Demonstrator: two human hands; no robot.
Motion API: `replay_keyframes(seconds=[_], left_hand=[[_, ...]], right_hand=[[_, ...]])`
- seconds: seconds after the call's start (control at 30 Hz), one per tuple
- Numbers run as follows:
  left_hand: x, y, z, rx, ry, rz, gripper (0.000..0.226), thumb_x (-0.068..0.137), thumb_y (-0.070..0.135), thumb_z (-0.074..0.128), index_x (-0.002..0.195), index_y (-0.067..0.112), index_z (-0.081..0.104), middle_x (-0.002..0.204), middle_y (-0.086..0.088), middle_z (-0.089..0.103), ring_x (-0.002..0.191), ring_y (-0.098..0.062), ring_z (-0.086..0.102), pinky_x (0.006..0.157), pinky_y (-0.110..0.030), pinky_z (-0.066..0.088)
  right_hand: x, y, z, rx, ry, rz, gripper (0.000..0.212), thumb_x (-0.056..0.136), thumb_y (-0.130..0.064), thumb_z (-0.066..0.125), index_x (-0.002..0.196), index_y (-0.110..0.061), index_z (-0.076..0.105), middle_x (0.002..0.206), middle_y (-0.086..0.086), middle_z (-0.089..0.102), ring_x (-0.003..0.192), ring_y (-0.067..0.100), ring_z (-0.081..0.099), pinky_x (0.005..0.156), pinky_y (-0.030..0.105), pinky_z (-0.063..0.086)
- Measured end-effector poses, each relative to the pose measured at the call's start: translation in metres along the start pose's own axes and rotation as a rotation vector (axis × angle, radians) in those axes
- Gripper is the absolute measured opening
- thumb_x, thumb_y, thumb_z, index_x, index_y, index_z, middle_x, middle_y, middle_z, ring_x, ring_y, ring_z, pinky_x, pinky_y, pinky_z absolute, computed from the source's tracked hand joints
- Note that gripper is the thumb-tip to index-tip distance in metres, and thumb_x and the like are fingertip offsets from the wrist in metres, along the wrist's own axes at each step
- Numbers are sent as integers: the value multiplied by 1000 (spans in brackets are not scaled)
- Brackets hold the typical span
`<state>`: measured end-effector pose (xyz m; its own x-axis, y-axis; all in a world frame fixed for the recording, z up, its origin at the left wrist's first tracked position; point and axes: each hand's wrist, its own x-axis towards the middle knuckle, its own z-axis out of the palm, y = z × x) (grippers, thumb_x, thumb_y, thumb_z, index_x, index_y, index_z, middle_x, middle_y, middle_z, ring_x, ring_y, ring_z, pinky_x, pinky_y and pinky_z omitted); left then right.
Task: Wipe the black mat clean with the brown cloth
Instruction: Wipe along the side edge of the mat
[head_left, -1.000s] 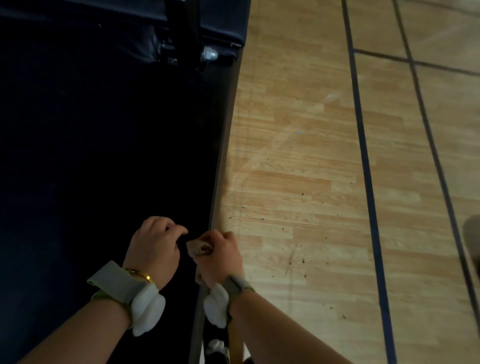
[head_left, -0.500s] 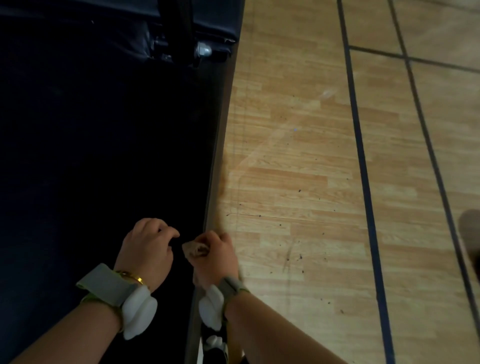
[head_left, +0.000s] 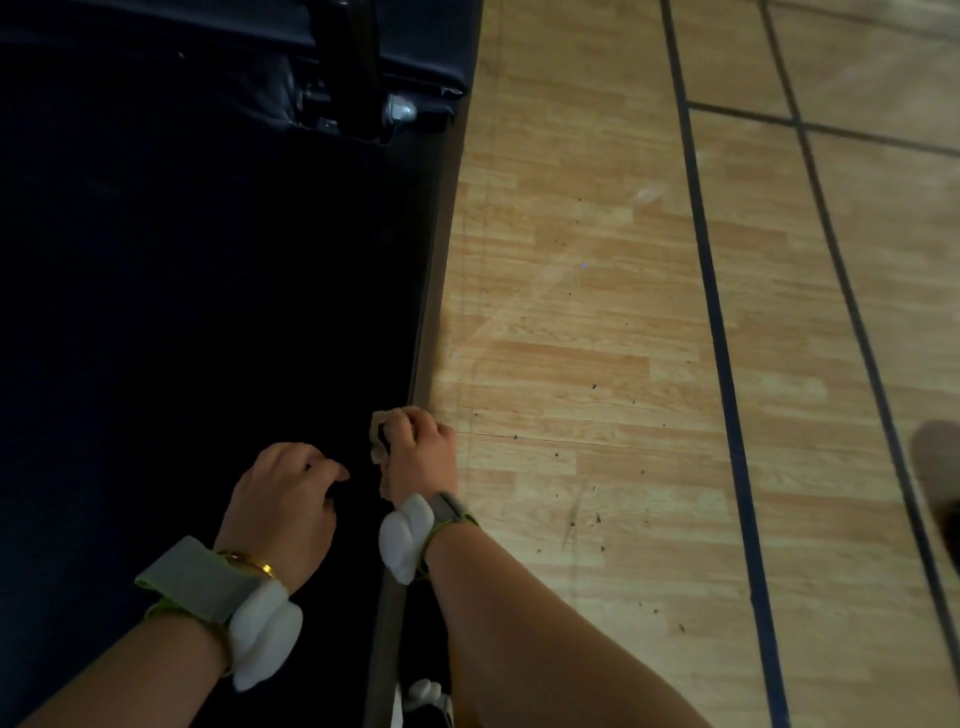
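The black mat (head_left: 197, 291) fills the left half of the view, its right edge running down beside the wooden floor. My right hand (head_left: 421, 457) sits at that edge and grips the bunched brown cloth (head_left: 379, 434), which sticks out past the fingers on the left. My left hand (head_left: 283, 504) lies on the mat just left of it, fingers curled, with nothing visible in them. Both wrists wear grey straps with white pads.
Black padded equipment with a metal bolt (head_left: 400, 110) stands at the mat's far end. The light wooden floor (head_left: 597, 312) on the right carries dark lines and scattered specks. A blurred shoe (head_left: 940, 467) shows at the right edge.
My right hand with the cloth has slid a little forward along the mat's edge. My left hand has stayed beside it.
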<state>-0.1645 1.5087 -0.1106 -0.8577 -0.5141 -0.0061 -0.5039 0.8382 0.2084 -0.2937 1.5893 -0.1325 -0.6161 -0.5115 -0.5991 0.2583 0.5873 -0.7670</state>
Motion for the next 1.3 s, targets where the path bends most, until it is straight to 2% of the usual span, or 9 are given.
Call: replay_keyframes(seconds=[0.17,0.5,0.67,0.9,0.97,1.03,1.13,1.2,1.3], left_hand=[[-1,1,-4,-23,-16,-1,43,41,-3,86,78,13,71,78,-7,62,77,-36,61,57,-42,53],[-7,0,-12,-57,-104,-71,39,47,-3,85,81,12,71,81,-7,62,83,-36,59,65,-43,53],[-5,2,-17,-69,-176,-138,30,61,2,78,89,14,72,90,-8,63,95,-34,55,77,-43,50],[-13,2,-25,-56,-252,-202,32,87,13,55,118,19,62,117,-3,54,121,-25,39,98,-36,36],[-18,0,-27,-78,-239,-202,32,87,12,57,117,18,63,115,-4,55,120,-26,41,98,-37,37],[-24,-1,-28,-77,-228,-199,31,86,12,58,116,18,64,113,-4,55,119,-26,43,98,-37,38],[-34,0,-28,-59,-281,-203,33,89,15,53,121,22,60,118,0,51,123,-22,36,101,-33,33],[-42,-1,-31,-67,-289,-200,32,87,13,55,118,20,62,116,-3,53,122,-25,39,99,-36,35],[-57,-1,-32,-96,-254,-200,30,80,6,63,108,16,68,107,-8,58,114,-31,46,94,-43,43]], right_hand=[[7,1,-3,-80,-44,-1,20,88,-24,59,100,-30,45,107,-2,34,92,28,53,88,41,53],[-44,26,6,-390,-32,-30,40,75,-37,72,101,-19,47,103,-2,34,78,21,50,69,23,41],[6,11,-1,-178,112,-32,26,77,-32,71,90,-26,49,104,2,54,78,20,58,73,31,54],[-45,38,10,-251,95,-71,30,80,-34,70,100,-25,51,102,-6,44,82,16,57,71,26,51],[-68,57,12,-320,-4,-78,31,82,-37,68,98,-22,45,100,-6,41,75,12,52,58,16,43],[-65,63,12,-356,-34,-62,34,79,-44,68,93,-24,44,97,-5,45,71,11,52,55,20,42],[-34,53,14,-256,73,-21,32,69,-48,70,87,-32,49,94,-3,60,72,18,63,63,35,56],[-16,39,7,-174,79,-39,19,80,-34,68,90,-34,51,102,1,60,81,20,62,73,39,57],[-23,34,1,-116,21,-67,16,89,-25,63,98,-29,51,105,0,50,81,20,59,70,32,54]])
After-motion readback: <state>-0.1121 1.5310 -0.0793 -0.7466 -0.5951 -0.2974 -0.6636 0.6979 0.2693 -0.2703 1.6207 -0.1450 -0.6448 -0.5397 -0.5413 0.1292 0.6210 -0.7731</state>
